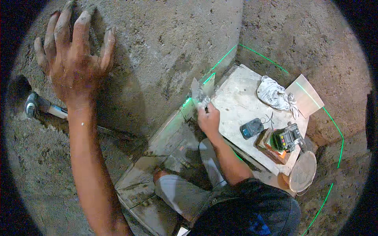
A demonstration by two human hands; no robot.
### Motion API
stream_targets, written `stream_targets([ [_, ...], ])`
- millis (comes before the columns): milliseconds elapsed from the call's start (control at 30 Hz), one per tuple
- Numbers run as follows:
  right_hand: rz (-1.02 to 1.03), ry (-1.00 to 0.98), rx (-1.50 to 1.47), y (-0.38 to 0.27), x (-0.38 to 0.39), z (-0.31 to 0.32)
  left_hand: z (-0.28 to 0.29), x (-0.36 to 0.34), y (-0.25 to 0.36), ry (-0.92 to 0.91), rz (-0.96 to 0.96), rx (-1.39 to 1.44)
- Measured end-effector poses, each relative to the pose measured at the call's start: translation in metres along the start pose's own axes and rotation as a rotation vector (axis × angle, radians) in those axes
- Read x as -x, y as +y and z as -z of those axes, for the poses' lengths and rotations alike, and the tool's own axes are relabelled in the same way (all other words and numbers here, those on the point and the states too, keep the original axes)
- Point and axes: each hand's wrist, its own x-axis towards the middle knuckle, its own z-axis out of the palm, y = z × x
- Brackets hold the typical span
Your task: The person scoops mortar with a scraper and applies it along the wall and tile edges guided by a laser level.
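Note:
My left hand (76, 69) is spread against the rough cement wall (169, 35), fingers apart and holding nothing. My right hand (208, 118) is closed around a small grey trowel (195, 88), its blade smeared with mortar, at the edge where the wall meets a narrow ledge (165, 131). A thin light strip (209, 80) stands behind the blade, crossed by a green laser line. Right of my hand lies a white board (230, 96) bearing a crumpled white cloth (271, 94), a dark rectangular device (251, 128) and a laser level (285, 137) on wooden blocks.
A light square tile (303, 94) leans beyond the board. A round lidded bucket (302, 171) stands at lower right. A grey pipe-like fitting (31, 105) and a long bar (55, 111) sit in a wall recess at left. My legs (177, 188) show below.

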Motion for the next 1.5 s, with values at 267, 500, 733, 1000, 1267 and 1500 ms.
stream_targets([
  [267, -0.130, 0.089, -0.192, 0.046, -0.044, 0.025, 0.002, -0.002, 0.004, 0.045, -0.002, -0.013],
  [500, 0.365, 0.074, -0.037, 0.090, -0.053, 0.000, 0.004, -0.003, 0.005, 0.047, -0.011, -0.014],
  [733, 0.602, -0.112, 0.211, 0.093, -0.034, 0.018, 0.003, -0.002, 0.007, 0.033, 0.002, -0.032],
  [1000, 0.672, -0.104, 0.174, 0.077, -0.036, 0.047, 0.005, -0.002, 0.006, 0.039, 0.006, -0.028],
  [1267, 0.473, -0.058, 0.183, 0.085, -0.072, 0.036, 0.005, -0.004, 0.007, 0.040, -0.001, -0.012],
  [1500, 0.713, -0.202, 0.066, 0.079, -0.033, 0.031, 0.006, -0.006, -0.003, -0.014, -0.090, -0.107],
])
